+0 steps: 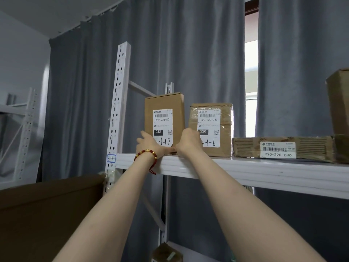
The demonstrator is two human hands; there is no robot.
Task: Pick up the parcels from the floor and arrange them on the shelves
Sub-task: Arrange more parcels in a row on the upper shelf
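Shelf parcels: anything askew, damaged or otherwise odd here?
The middle parcel, labelled 220-220-C40, looks crumpled: dented cardboard under wrinkled tape. The 032 box between the left hand and right hand stands upright.

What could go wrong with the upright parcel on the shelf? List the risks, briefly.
1. The tall parcel stands on end near the front edge of the shelf, and the left hand and right hand touch only its base; it might tip forward.
2. The right hand sits against the taped parcel, which it could nudge askew.
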